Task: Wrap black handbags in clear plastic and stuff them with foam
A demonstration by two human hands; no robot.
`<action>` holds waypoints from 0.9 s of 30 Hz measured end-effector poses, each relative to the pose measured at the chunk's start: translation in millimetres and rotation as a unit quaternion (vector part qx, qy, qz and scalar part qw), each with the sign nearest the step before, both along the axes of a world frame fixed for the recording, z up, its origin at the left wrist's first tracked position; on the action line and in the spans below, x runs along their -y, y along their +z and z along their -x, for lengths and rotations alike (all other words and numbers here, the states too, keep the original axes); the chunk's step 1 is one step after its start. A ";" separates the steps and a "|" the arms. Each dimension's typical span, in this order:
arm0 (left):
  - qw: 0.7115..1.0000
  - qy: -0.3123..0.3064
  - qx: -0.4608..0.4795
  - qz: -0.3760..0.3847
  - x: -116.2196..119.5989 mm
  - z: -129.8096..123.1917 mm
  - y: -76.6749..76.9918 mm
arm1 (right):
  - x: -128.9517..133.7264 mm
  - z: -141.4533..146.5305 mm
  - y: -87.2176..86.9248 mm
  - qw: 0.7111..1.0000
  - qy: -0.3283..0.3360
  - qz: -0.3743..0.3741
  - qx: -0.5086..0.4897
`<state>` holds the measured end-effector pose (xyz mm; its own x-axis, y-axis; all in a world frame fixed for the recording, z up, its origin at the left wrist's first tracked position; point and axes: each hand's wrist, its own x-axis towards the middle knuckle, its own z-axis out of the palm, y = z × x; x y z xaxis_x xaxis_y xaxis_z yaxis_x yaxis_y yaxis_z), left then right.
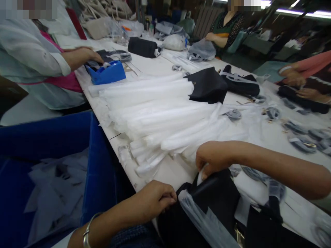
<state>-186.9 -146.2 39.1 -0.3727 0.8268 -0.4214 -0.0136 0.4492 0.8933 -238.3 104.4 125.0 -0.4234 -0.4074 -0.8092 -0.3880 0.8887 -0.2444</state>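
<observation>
A black handbag point(219, 196) lies at the table's near edge, its opening toward me and clear plastic wrap point(204, 217) along its strap. My left hand point(157, 199), with a bangle on the wrist, is closed on the bag's left rim. At the top of the opening, my right hand point(213, 160) is curled round something white, probably stuffing paper, pushed partly inside; its fingertips are hidden. Just beyond both hands lies a broad heap of white paper rolls point(155, 120).
A blue bin point(90, 165) with white paper scraps stands at left. Beyond the rolls are a black bag point(207, 84), a blue tape dispenser point(108, 72) and several wrapped straps point(302, 141). Co-workers' hands point(88, 55) work at the table's left, far and right sides.
</observation>
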 end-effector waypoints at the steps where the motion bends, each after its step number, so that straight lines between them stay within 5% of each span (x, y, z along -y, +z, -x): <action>1: 0.999 0.003 0.036 -0.003 -0.6 -2.7 -2.0 | 3.4 1.3 -3.8 1.000 0.009 -0.001 0.028; 7: 0.983 0.034 0.177 -0.030 -1.7 -18.0 -11.4 | 14.1 -9.8 -7.4 0.995 0.009 0.047 0.089; 16: 0.994 -0.067 0.058 -0.066 -1.3 -13.0 -5.5 | 24.3 -46.9 5.7 0.999 0.030 -0.002 0.039; 27: 0.955 -0.030 0.272 -0.112 0.6 -15.4 -5.2 | 29.1 -61.8 11.5 0.975 -0.142 0.128 0.117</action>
